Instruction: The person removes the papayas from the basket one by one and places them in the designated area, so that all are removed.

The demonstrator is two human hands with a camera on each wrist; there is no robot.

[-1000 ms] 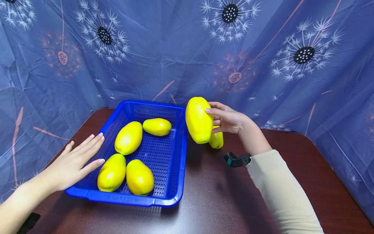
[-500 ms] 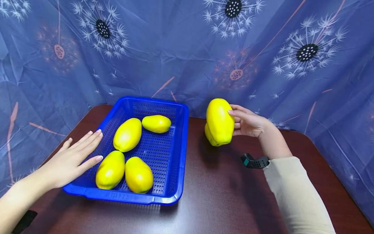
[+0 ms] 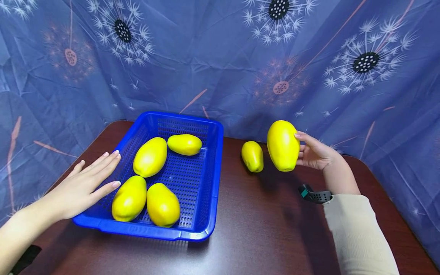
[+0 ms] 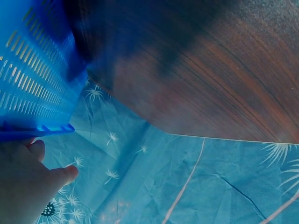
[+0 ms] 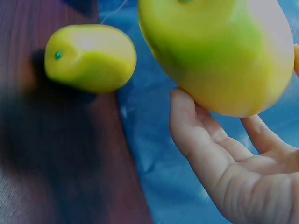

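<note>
My right hand (image 3: 316, 152) holds a large yellow papaya (image 3: 283, 146) by its right side, above the table. In the right wrist view the thumb and fingers touch this papaya (image 5: 219, 60), which shows a green patch. A smaller papaya (image 3: 252, 156) lies on the table just left of it. My left hand (image 3: 84, 187) lies with straight fingers over the left rim of a blue plastic basket (image 3: 215, 187). Inside the basket are several papayas, among them a small one (image 3: 185, 144) at the back and a larger one (image 3: 163, 205) at the front.
The dark wooden table (image 3: 254, 229) carries the basket on its left half. Behind and around it hangs a blue cloth (image 3: 192, 57) with dandelion prints. A black strap (image 3: 314, 194) is worn on the right wrist.
My right hand has moved right with the large papaya, away from the basket, so the smaller papaya on the table shows fully. The left hand stays at the basket's rim.
</note>
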